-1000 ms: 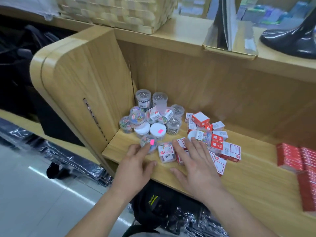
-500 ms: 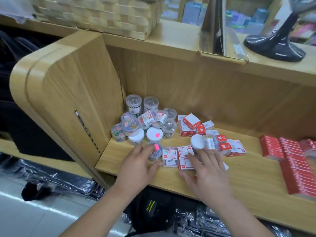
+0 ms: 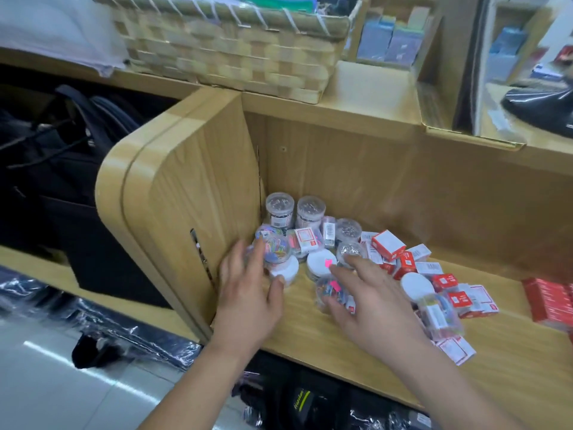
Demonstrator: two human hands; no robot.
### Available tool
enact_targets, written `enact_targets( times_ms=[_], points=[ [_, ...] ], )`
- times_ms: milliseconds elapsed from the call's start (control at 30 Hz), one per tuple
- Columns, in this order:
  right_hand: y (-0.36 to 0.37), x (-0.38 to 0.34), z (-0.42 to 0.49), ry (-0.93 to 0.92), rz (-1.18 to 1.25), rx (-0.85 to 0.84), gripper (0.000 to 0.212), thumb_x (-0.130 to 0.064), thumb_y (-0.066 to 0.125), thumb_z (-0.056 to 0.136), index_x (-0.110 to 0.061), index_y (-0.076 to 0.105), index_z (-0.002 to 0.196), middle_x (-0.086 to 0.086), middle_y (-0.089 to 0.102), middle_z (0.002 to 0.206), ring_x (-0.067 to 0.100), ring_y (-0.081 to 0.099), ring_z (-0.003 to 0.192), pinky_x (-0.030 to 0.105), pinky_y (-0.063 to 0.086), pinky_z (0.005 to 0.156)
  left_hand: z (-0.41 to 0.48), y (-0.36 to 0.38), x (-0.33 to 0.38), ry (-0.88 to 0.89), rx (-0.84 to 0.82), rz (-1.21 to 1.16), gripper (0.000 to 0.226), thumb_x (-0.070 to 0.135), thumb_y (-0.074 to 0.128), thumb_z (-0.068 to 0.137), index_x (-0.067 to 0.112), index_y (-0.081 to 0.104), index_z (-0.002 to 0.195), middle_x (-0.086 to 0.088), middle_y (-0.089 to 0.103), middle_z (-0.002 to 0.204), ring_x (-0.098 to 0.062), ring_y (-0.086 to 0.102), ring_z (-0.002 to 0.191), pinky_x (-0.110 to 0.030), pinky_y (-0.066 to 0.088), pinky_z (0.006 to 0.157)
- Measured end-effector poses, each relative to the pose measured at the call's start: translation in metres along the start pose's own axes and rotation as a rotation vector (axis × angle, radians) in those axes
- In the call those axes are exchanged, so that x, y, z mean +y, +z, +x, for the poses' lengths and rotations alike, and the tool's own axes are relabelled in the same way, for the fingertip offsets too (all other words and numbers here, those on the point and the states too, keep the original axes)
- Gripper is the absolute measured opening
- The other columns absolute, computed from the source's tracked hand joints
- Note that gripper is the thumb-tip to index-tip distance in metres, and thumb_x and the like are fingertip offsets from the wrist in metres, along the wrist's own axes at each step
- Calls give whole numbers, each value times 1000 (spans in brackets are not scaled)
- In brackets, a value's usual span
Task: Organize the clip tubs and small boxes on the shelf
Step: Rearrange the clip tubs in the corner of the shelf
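The tubs (image 3: 311,212) crowd the back left corner of the shelf (image 3: 305,324), some upright, some stacked or tipped, with the boxes (image 3: 389,245) spilled in a loose heap just to their right and partly mixed in among them. The left hand (image 3: 249,294) is at the pile's left side, near the side panel (image 3: 192,206). Its fingers (image 3: 256,259) are spread and fairly straight on a tub of coloured clips (image 3: 274,252), the thumb touches a white-lidded tub (image 3: 286,271), and it clamps nothing. The right hand (image 3: 376,308) has its fingers apart over a tub lying on its side (image 3: 330,288) (the one with a pink sticker); whether it touches is hard to tell. The step looks like herding the tubs together, early in the task. To do it well, stand the fallen tubs up first. Then ease the round tubs into the corner as one block, slowly, since stacked ones may roll. Last, pick the boxes out and line them along the back edge. Red packs (image 3: 548,301) sit toward the shelf's right edge, and a basket (image 3: 232,57) stands on the ledge above.
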State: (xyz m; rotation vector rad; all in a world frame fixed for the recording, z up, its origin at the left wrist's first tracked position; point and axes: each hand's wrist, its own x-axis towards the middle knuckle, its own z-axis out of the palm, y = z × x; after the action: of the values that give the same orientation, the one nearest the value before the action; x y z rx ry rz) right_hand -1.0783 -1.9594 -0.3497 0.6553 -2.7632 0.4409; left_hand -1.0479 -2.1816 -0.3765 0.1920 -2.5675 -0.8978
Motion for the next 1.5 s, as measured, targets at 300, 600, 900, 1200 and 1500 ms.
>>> enact_targets(
  times_ms=[300, 600, 900, 1200, 1500],
  points=[
    [13, 1, 12, 112, 99, -49, 60, -50, 69, 82, -23, 60, 135, 11, 47, 149, 34, 45, 139, 51, 44, 109, 19, 33, -22, 56, -197, 173, 65, 43, 41, 99, 31, 22, 161, -16, 42, 158, -35, 29, 150, -48, 27, 122],
    [30, 18, -1, 108, 88, -109, 77, -60, 67, 76, -29, 50, 145, 9, 44, 151, 34, 46, 138, 55, 48, 102, 2, 47, 8, 203, -227, 140, 62, 38, 43, 100, 36, 24, 158, -11, 49, 153, -30, 38, 145, -46, 39, 114],
    [15, 13, 19, 59, 97, -94, 82, -48, 77, 68, -32, 50, 144, 4, 40, 155, 29, 40, 143, 51, 44, 108, 8, 22, 11, 5, -301, -328, 72, 33, 52, 87, 41, 32, 156, 23, 23, 164, 6, 17, 150, -26, 28, 120],
    [-24, 2, 69, 118, 30, -292, 60, -59, 62, 82, -43, 52, 139, -15, 34, 157, 10, 30, 147, 32, 36, 114, 64, 41, -30, 48, -285, -81, 65, 48, 29, 101, 6, 49, 146, -11, 28, 165, -23, 10, 157, -40, 17, 127],
    [29, -35, 178, -82, -34, -225, 51, -53, 54, 94, -36, 49, 141, -3, 55, 124, 25, 53, 120, 38, 43, 93, 36, 31, -31, 93, -257, -88, 51, 31, 36, 101, 5, 57, 140, -8, 43, 158, -15, 27, 152, -35, 26, 124]
  ],
)
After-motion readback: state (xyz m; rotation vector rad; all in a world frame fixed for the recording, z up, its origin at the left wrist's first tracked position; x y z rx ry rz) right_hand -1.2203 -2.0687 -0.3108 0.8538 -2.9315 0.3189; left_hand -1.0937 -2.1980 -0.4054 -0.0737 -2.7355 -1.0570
